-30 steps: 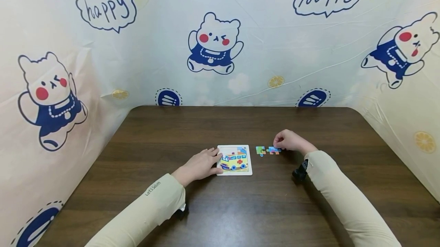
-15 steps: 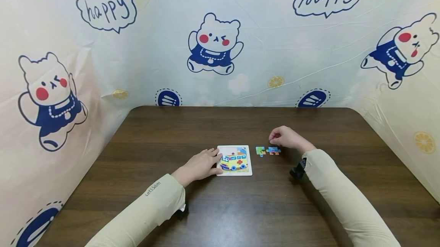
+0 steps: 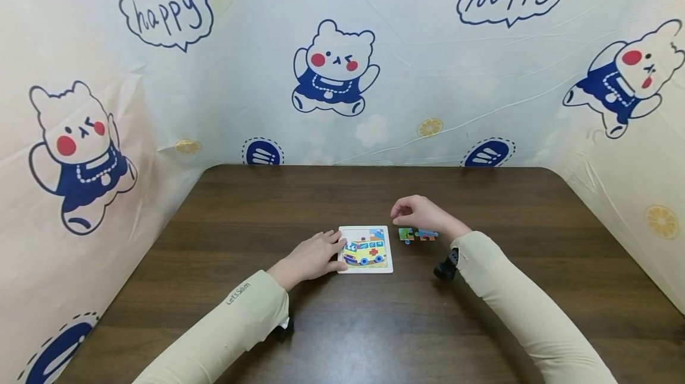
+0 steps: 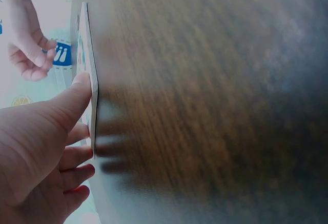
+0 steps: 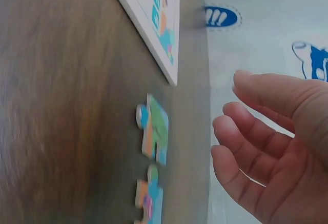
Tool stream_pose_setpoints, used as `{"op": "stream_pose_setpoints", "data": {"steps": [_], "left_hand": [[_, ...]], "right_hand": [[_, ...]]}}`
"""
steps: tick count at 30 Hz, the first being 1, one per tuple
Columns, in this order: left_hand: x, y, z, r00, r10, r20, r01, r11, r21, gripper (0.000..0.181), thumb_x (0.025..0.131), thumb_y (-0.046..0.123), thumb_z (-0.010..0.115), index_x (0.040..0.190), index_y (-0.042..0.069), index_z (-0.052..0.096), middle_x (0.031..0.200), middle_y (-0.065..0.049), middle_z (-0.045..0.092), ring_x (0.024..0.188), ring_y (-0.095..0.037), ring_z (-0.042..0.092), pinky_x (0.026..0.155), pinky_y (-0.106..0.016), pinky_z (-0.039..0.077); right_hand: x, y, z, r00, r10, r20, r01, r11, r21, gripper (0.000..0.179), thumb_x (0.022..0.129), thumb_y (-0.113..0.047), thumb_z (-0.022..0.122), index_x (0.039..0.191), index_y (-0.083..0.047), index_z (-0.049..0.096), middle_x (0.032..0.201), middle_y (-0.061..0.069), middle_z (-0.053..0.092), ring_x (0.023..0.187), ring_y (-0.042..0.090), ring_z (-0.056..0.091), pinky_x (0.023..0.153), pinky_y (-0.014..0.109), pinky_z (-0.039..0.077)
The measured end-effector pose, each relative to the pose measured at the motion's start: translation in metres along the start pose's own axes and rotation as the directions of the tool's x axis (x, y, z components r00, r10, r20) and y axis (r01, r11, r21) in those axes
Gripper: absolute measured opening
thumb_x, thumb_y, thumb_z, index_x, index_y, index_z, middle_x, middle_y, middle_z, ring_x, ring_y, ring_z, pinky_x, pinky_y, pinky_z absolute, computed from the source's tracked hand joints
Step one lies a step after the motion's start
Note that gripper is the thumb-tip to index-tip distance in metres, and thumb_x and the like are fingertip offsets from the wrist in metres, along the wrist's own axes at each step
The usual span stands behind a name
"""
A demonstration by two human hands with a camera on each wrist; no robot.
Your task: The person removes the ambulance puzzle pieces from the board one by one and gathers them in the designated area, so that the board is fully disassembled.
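Observation:
A white-framed jigsaw puzzle board [image 3: 389, 262] with a yellow ambulance picture lies on the table; its upper left part shows bare white. My left hand [image 3: 313, 256] rests at the board's left side, thumb and fingertips on its edge. In the left wrist view the thumb lies against the board's side. My right hand [image 3: 420, 213] hovers above and behind two loose pieces, fingers loosely bent. Nothing shows between thumb and fingers in the right wrist view. One loose puzzle piece [image 5: 158, 129] is mostly green; the other puzzle piece [image 5: 148, 199] is blue and orange, lying right beside it.
The brown wooden table [image 3: 332, 324] reaches back to a pale curtain [image 3: 241, 87] printed with bears and the word "happy". A black wrist device [image 3: 446, 266] hangs under the right sleeve, low over the table.
My right hand has lifted off the blue and orange piece and moved left, past the green piece toward the board. The left hand, the board and both loose pieces have stayed put.

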State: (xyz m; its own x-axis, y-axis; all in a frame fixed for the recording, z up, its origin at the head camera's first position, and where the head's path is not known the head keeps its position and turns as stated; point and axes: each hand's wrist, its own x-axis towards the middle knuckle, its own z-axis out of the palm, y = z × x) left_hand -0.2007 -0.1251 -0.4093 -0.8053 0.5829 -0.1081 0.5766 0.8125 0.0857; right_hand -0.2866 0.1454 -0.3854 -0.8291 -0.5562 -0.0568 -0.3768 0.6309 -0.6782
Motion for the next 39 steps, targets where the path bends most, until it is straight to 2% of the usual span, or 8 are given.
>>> {"op": "stream_pose_setpoints", "data": {"steps": [4, 12, 18, 26, 35, 39], "left_hand": [[0.000, 0.000, 0.000, 1.000, 0.001, -0.002, -0.001, 1.000, 0.001, 0.062, 0.088, 0.044, 0.057, 0.134, 0.003, 0.047, 0.140, -0.017, 0.038, 0.129, -0.029, 0.034, 0.105, -0.039, 0.026], [0.001, -0.002, 0.002, 1.000, 0.002, -0.005, -0.002, 1.000, -0.004, 0.063, 0.088, 0.045, 0.057, 0.134, 0.003, 0.048, 0.140, -0.017, 0.038, 0.129, -0.029, 0.034, 0.105, -0.039, 0.027], [0.001, -0.002, 0.002, 1.000, 0.002, -0.009, -0.002, 1.000, -0.011, 0.062, 0.088, 0.045, 0.057, 0.133, 0.002, 0.049, 0.139, -0.017, 0.039, 0.128, -0.030, 0.035, 0.105, -0.039, 0.027], [0.002, -0.003, 0.002, 1.000, 0.006, -0.007, -0.007, 1.000, -0.012, 0.062, 0.089, 0.044, 0.056, 0.133, 0.002, 0.048, 0.139, -0.018, 0.039, 0.128, -0.030, 0.036, 0.104, -0.039, 0.027], [0.002, -0.003, 0.002, 1.000, 0.000, -0.001, 0.000, 1.000, -0.009, 0.062, 0.089, 0.045, 0.055, 0.133, 0.003, 0.048, 0.140, -0.017, 0.038, 0.128, -0.030, 0.036, 0.105, -0.039, 0.027], [0.001, -0.002, 0.002, 1.000, -0.002, -0.003, 0.002, 1.000, -0.015, 0.062, 0.088, 0.045, 0.056, 0.133, 0.003, 0.048, 0.140, -0.017, 0.038, 0.128, -0.030, 0.036, 0.105, -0.039, 0.027]], "right_hand": [[0.004, -0.007, 0.009, 0.999, -0.036, 0.018, 0.037, 0.999, -0.029, 0.012, 0.085, -0.009, 0.066, 0.095, -0.002, 0.066, 0.082, 0.000, 0.061, 0.076, 0.017, 0.053, 0.073, 0.032, 0.047], [0.008, -0.015, 0.026, 0.997, -0.033, 0.065, 0.034, 0.999, -0.017, 0.010, 0.085, -0.009, 0.067, 0.094, -0.004, 0.066, 0.079, -0.001, 0.059, 0.073, 0.017, 0.050, 0.067, 0.029, 0.045], [0.012, -0.015, 0.036, 0.993, -0.059, 0.098, 0.065, 0.997, -0.053, 0.009, 0.084, -0.009, 0.068, 0.092, -0.005, 0.066, 0.073, -0.001, 0.054, 0.069, 0.015, 0.048, 0.061, 0.027, 0.041], [0.017, -0.015, 0.044, 0.987, -0.040, 0.155, 0.054, 0.995, -0.088, 0.006, 0.083, -0.011, 0.069, 0.088, -0.010, 0.065, 0.071, -0.001, 0.053, 0.067, 0.015, 0.048, 0.059, 0.026, 0.039], [0.018, -0.018, 0.048, 0.984, 0.008, 0.181, 0.012, 0.994, -0.107, 0.014, 0.080, -0.010, 0.072, 0.088, -0.009, 0.061, 0.071, 0.001, 0.050, 0.069, 0.016, 0.048, 0.061, 0.026, 0.038], [0.017, -0.019, 0.049, 0.985, -0.003, 0.172, 0.026, 0.991, -0.131, 0.015, 0.080, -0.011, 0.073, 0.088, -0.009, 0.060, 0.076, 0.002, 0.050, 0.073, 0.017, 0.047, 0.064, 0.028, 0.039]]}}
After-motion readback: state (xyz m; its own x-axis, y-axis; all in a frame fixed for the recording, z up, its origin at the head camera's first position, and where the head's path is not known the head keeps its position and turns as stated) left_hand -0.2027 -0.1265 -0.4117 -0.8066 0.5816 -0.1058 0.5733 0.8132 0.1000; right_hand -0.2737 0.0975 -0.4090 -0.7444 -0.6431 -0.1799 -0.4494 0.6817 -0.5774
